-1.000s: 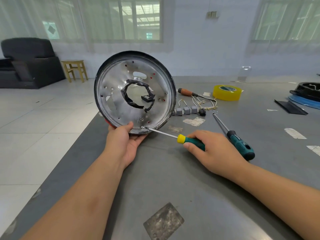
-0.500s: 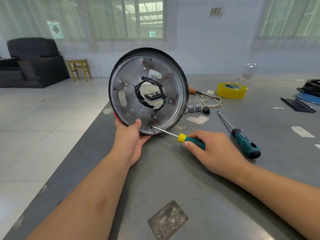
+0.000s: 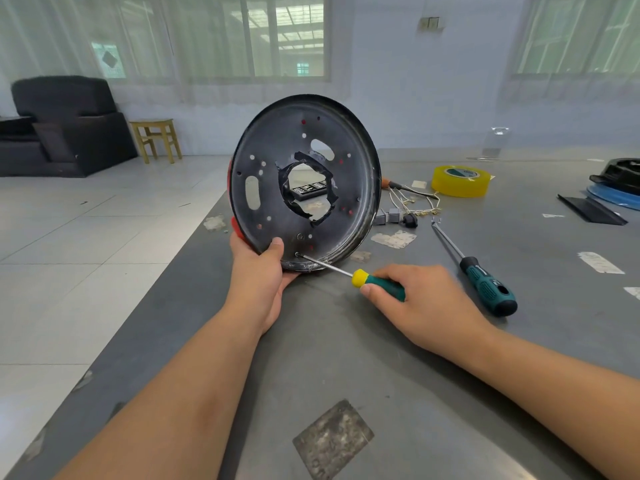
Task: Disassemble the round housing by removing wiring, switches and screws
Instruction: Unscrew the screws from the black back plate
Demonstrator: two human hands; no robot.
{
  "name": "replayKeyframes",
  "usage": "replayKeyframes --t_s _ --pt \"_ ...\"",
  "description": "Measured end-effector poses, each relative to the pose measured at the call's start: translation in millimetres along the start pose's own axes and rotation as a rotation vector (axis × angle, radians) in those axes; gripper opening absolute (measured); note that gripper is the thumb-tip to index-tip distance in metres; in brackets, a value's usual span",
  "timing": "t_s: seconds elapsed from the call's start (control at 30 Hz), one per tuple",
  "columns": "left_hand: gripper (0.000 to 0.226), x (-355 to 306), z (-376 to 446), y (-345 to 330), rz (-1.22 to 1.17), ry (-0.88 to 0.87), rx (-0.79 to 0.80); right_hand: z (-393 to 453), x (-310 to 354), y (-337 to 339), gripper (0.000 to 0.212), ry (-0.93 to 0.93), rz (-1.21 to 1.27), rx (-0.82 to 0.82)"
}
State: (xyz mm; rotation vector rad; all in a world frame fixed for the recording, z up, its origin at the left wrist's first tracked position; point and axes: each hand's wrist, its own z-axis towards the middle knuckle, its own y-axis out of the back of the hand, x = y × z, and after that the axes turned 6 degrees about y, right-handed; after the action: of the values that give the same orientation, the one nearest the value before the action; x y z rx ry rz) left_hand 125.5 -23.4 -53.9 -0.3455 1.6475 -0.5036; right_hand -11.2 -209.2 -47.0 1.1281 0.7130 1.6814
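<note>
At the near edge of the bench, the left hand grips the bottom rim of the round housing, thumb pressed on its inner face, holding it upright on its edge. The right hand is closed round the green handle of a small screwdriver, whose tip sits at a screw low on the plate, just beside the thumb.

Over the last second the housing has swung to face more to the right and now looks darker (the light no longer glints off the metal), while tip and screw have stayed together. That suggests the person is settling the angle for a firmer bite, so the screw is probably still in and this step unfinished.

Behind the housing lie loose wires with small grey switches, apparently already removed. Further right rest a larger teal screwdriver, a roll of yellow tape and a black strip. Beyond the bench stand a wooden stool and a dark armchair.
</note>
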Motion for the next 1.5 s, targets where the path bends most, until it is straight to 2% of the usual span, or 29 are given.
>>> replayKeyframes --t_s 0.3,0.53,0.63,0.73,0.9,1.03,1.17,1.3,1.5 --pt "0.062 1 -4 -4 0.044 -0.084 0.037 1 8 -1 0.045 -0.076 0.055 0.039" --pt "0.057 1 -5 -3 0.071 -0.104 0.037 -3 12 -1 0.045 0.044 -0.130 0.032" --pt "0.058 1 -6 -4 0.085 -0.116 0.042 -3 12 0 0.043 0.041 -0.123 0.017" --pt "0.062 1 -6 -4 0.086 -0.122 0.047 -1 12 0 0.048 -0.051 0.004 0.029" --pt "0.064 2 -5 -3 0.108 -0.134 0.059 5 13 1 0.048 -0.266 0.361 0.071" --pt "0.059 5 -2 -1 0.166 -0.137 0.102 7 18 4 0.035 -0.482 0.762 0.132" --pt "0.065 5 -4 -2 0.205 -0.140 0.130 9 17 10 0.029 -0.560 0.891 0.198" --pt "0.065 4 -5 -3 0.201 -0.126 0.122 7 17 8 0.027 -0.487 0.714 0.186" --pt "0.061 5 -5 -3 0.182 -0.137 0.066 -1 15 4 0.038 -0.098 0.071 0.087"
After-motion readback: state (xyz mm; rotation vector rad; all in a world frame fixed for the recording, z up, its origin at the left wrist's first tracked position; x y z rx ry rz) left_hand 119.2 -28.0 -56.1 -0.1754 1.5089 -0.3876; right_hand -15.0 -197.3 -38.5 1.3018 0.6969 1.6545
